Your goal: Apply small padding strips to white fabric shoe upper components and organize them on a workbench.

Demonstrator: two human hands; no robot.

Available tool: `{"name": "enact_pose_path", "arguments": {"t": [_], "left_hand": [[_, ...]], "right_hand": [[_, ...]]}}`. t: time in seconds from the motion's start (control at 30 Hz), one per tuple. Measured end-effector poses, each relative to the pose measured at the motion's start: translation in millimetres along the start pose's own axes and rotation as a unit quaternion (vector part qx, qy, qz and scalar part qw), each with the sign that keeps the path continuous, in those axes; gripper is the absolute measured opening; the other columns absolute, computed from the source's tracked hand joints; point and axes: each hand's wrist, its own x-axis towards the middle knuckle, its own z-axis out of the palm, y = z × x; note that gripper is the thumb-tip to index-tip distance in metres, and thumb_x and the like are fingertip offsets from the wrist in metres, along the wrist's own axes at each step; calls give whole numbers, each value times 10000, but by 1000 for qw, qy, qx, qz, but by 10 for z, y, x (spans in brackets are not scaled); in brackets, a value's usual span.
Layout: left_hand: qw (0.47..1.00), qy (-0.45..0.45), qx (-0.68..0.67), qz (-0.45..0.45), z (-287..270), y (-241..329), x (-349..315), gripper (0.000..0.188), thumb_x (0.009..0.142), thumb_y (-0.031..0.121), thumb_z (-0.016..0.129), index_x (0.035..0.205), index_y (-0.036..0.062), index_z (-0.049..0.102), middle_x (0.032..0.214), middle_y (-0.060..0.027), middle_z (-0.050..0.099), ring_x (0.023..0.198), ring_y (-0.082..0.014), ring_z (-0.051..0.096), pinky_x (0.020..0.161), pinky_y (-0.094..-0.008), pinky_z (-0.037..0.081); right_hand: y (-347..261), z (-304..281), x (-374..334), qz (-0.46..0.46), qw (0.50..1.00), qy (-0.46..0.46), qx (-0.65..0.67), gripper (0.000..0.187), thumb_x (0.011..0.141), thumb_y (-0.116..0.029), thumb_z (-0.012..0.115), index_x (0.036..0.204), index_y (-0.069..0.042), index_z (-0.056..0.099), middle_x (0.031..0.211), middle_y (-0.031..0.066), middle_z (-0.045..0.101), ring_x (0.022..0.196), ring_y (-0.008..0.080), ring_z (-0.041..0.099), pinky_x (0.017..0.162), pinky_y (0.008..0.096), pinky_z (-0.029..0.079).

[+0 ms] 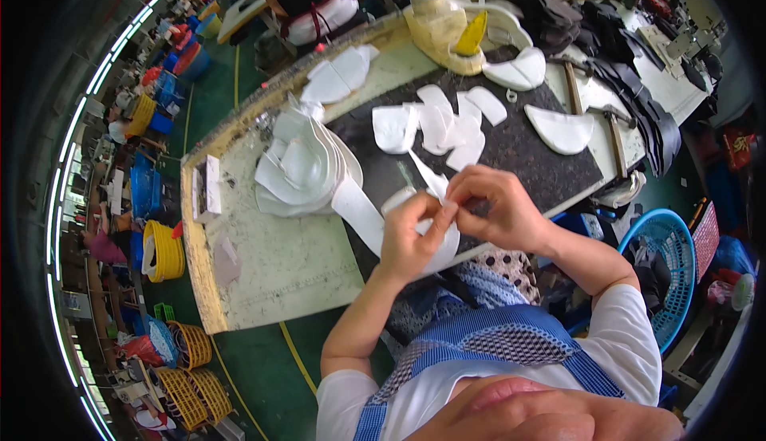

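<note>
The left hand [413,238] and right hand [503,208] pinch a thin white pointed strip [429,175] near the front edge of a pale tabletop [279,269], which stretches left of them to a yellowish rim [206,285]; rounded white pieces [463,131] lie beyond.

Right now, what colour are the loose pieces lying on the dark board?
The loose pieces are white, shown best in the head view.
</note>
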Motion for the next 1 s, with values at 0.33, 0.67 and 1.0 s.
{"name": "enact_pose_path", "arguments": {"t": [0.33, 0.67, 1.0], "left_hand": [[990, 80, -90, -73, -421, -206, -285, 241, 1015, 165, 555, 833, 8, 535, 728, 38, 492, 681, -32, 475, 610, -217, 429], [992, 48, -57, -98, -191, -145, -402, 206, 1001, 167, 597, 937, -27, 575, 799, -92, 697, 746, -145, 705, 732, -264, 565], [995, 45, 75, 37, -93, -71, -356, 95, 945, 73, 645, 965, -19, 635, 841, -114, 728, 762, -185, 736, 633, -275, 567]], "right_hand": [[924, -1195, -421, 251, 939, 190, -139, 218, 891, -134, 653, 1034, 22, 703, 869, 27, 683, 766, 98, 610, 718, 247, 496], [-43, -54, -204, -17, 996, -17, -81, 174, 823, -10, 733, 992, -19, 694, 991, 88, 678, 845, 193, 681, 674, 279, 558], [76, 133, -50, 12, 999, -36, -17, 119, 838, 16, 713, 956, 22, 693, 922, 113, 686, 802, 209, 699, 707, 307, 571]]}}
